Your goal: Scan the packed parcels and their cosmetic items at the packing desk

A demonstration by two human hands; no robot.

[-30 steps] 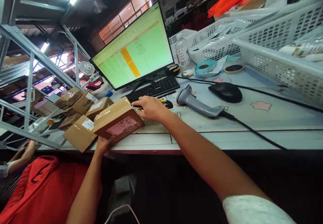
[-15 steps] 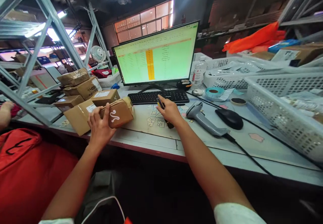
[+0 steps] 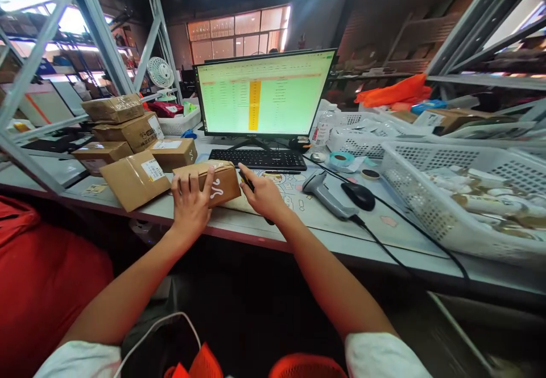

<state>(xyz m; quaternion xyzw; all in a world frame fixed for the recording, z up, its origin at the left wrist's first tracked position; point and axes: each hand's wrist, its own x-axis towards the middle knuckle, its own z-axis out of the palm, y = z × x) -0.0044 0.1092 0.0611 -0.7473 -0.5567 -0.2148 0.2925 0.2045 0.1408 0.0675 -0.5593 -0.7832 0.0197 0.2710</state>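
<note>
My left hand [image 3: 191, 199] is closed over the near left side of a small brown cardboard box [image 3: 226, 186] with a white squiggle on it. The box rests on the desk near its front edge. My right hand [image 3: 263, 197] is wrapped round a dark utility knife [image 3: 247, 183], its tip close to the right end of the box. Whether the tip touches the cardboard I cannot tell. Left of my left hand leans a larger taped carton [image 3: 128, 182] with a white label.
Behind my hands are a black keyboard [image 3: 260, 158] and a lit monitor [image 3: 264, 96]. A grey barcode scanner [image 3: 328, 196] and a black mouse [image 3: 358, 195] lie to the right, beside a white basket [image 3: 409, 196]. Stacked cartons [image 3: 123, 131] stand at the left, near a metal frame [image 3: 100, 31].
My right hand has moved left with the utility knife, up to the box's right end. My left hand still holds the box. The view has turned slightly right.
</note>
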